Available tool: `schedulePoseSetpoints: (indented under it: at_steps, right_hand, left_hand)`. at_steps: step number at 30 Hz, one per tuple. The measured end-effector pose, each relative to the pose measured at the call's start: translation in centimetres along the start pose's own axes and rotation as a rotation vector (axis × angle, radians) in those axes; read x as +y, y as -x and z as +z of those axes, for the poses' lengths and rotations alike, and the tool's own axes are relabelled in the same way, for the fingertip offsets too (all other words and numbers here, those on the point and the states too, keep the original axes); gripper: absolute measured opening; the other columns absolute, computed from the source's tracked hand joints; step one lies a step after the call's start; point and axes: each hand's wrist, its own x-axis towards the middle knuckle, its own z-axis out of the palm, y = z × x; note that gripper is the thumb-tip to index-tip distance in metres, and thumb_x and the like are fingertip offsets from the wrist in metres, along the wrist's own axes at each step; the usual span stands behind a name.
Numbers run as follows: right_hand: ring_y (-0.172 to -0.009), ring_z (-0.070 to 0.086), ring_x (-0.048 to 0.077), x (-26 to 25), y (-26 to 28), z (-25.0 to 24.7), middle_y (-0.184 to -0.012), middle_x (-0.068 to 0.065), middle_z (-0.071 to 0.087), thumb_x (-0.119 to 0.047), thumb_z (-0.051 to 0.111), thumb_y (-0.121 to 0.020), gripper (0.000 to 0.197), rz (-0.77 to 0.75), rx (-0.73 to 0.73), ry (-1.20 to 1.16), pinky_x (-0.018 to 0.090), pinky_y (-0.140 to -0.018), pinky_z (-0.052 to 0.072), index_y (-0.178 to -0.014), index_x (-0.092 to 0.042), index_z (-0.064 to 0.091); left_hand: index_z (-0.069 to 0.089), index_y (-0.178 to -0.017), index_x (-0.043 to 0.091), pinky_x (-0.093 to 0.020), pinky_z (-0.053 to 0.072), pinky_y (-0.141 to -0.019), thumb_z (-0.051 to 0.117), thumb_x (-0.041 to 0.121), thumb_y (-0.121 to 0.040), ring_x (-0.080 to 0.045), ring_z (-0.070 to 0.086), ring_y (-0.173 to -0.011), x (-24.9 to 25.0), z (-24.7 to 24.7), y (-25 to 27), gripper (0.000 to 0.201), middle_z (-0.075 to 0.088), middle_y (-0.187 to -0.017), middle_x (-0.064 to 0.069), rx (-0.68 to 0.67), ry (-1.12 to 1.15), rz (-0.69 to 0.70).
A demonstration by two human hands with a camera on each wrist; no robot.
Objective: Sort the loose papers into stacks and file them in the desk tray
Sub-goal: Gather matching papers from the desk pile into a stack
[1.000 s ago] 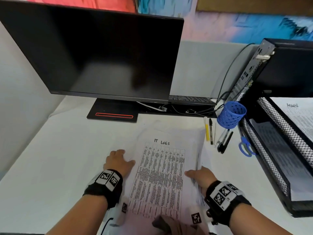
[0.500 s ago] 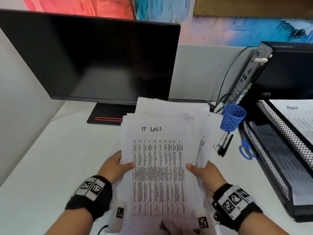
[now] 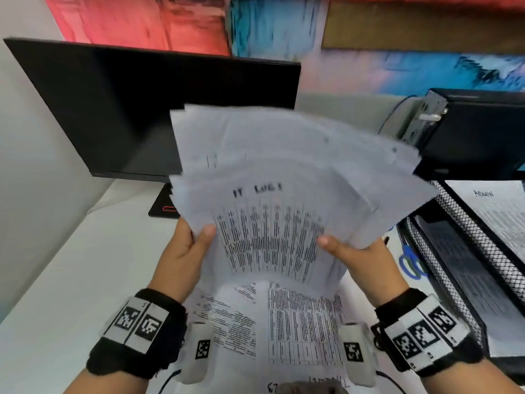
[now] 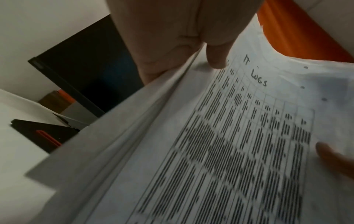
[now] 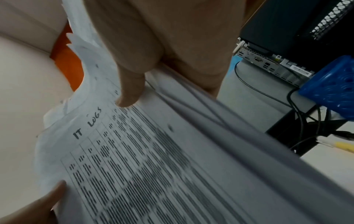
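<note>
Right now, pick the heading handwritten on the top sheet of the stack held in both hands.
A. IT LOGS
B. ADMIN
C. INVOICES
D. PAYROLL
A: the top sheet of the stack reads "IT LOGS" above its printed table, clearest in both wrist views, while the left hand and right hand grip its side edges with thumbs on top.

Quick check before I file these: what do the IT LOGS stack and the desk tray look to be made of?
IT LOGS stack: thin matte white office paper, judging by the sagging, fanned sheets and print showing faintly through. Both the left hand and the right hand grip it. Desk tray: probably black-coated metal mesh, given its fine woven lattice and rigid rim.
</note>
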Motion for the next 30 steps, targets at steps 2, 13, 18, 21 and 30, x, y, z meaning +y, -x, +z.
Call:
schedulePoseSetpoints:
  at_steps: [2,13,18,21,30]
  right_hand:
    - [-0.094,0.067,0.001,-0.2,0.1,0.1,-0.098,-0.016,0.073,-0.028,0.074,-0.066,0.037,0.023,-0.028,0.013,0.024,-0.085,0.052,-0.103,-0.029,0.066]
    - [-0.086,0.065,0.002,-6.3,-2.1,1.5,-0.092,-0.012,0.07,-0.027,0.07,-0.078,0.024,-0.264,0.212,-0.141,0.018,-0.077,0.05,-0.103,-0.023,0.067]
    - [-0.078,0.062,-0.002,-7.2,-3.5,1.6,-0.081,-0.012,0.069,-0.021,0.069,-0.084,0.009,-0.321,0.286,0.073,0.015,-0.077,0.047,-0.093,-0.021,0.071]
    - [-0.078,0.06,-0.003,-7.1,-3.9,1.7,-0.081,-0.013,0.067,-0.02,0.065,-0.087,0.003,-0.337,0.35,0.102,0.017,-0.076,0.048,-0.087,-0.02,0.069]
    - [-0.107,0.048,0.0,-5.9,-3.9,1.8,-0.116,-0.013,0.046,-0.016,0.053,-0.095,0.038,-0.618,0.369,0.376,0.015,-0.092,0.041,-0.128,-0.031,0.044]
  left_hand:
    - [0.048,-0.117,0.021,0.005,0.038,-0.071,0.051,0.018,-0.094,0.027,0.053,-0.083,0.0,0.2,0.3,0.024,0.058,-0.099,0.024,-0.007,-0.007,-0.021]
    - [0.05,-0.126,0.031,-0.008,0.038,-0.084,0.051,0.039,-0.09,0.028,0.051,-0.091,1.2,2.6,0.1,0.037,0.058,-0.102,0.034,0.083,0.047,-0.027]
    - [0.05,-0.13,0.03,-0.021,0.044,-0.092,0.056,0.05,-0.075,0.012,0.057,-0.103,0.0,3.0,-0.2,0.059,0.064,-0.111,0.024,0.048,0.057,-0.062]
    - [0.05,-0.131,0.032,-0.026,0.044,-0.094,0.058,0.051,-0.076,0.002,0.057,-0.11,-0.8,3.3,-0.2,0.058,0.064,-0.116,0.019,0.047,0.075,-0.087]
    - [0.049,-0.108,0.045,0.007,0.035,-0.062,0.039,0.034,-0.099,0.032,0.049,-0.079,-0.8,3.7,-0.6,0.017,0.056,-0.095,0.033,0.078,0.016,-0.109]
